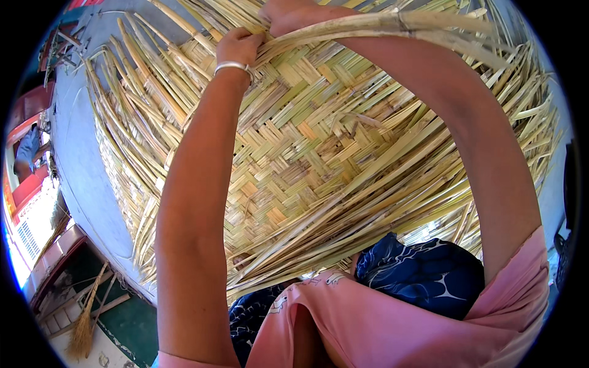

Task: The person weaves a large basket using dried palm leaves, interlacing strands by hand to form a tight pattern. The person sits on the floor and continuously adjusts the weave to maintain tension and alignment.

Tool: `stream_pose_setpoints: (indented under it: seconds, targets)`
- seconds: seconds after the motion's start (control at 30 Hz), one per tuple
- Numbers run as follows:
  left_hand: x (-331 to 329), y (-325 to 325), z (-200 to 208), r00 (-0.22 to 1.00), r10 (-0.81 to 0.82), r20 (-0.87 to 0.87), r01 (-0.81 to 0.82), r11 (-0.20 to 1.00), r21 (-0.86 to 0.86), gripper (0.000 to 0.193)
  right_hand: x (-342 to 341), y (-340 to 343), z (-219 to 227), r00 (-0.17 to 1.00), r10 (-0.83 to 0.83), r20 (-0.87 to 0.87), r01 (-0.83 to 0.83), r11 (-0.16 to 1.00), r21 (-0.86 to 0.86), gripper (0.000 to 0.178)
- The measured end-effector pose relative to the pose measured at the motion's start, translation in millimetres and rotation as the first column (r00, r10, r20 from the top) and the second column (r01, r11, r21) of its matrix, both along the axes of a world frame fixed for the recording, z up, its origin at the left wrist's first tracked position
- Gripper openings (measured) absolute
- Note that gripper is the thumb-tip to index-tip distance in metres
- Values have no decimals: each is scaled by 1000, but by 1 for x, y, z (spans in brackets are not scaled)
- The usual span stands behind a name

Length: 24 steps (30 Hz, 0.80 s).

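Note:
Beneath my arms spreads a mat of split reed (288, 141), woven in a herringbone pattern, with long loose strips around its edges. At the far edge my left hand (239, 46), a pale bangle (233, 65) on its wrist, is closed with its fingertips pinching a reed strip. Close beside it, at the top of the picture, my right hand (287, 16) has its fingers curled down at the strips; part of it is cut off by the picture's edge. A bent bundle of reed strips (368, 26) runs from my left hand across my right forearm.
Loose reed strips (356, 211) lie along the near side by my knees, in dark blue patterned cloth (423, 276). Grey floor (92, 178) shows to the left. Beyond it are a straw broom (83, 328) and a wooden ladder-like frame (64, 316).

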<state>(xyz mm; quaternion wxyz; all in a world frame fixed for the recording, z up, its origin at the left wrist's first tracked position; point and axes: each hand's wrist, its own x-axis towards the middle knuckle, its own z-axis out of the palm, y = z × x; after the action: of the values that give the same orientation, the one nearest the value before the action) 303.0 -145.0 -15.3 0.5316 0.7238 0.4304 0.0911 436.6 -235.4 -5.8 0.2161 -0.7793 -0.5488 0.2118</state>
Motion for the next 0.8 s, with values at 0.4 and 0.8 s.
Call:
stream_pose_setpoints:
  seconds: [0.4,0.8]
  targets:
    - [-28,-122,-15,956,155,-250,27,801,598,95,38,24,-75,965,247,89,-261,943,207,27]
    - [-23,-118,-4,923,90,-373,95,888,450,101,23,8,-34,991,74,-113,-77,997,-21,36]
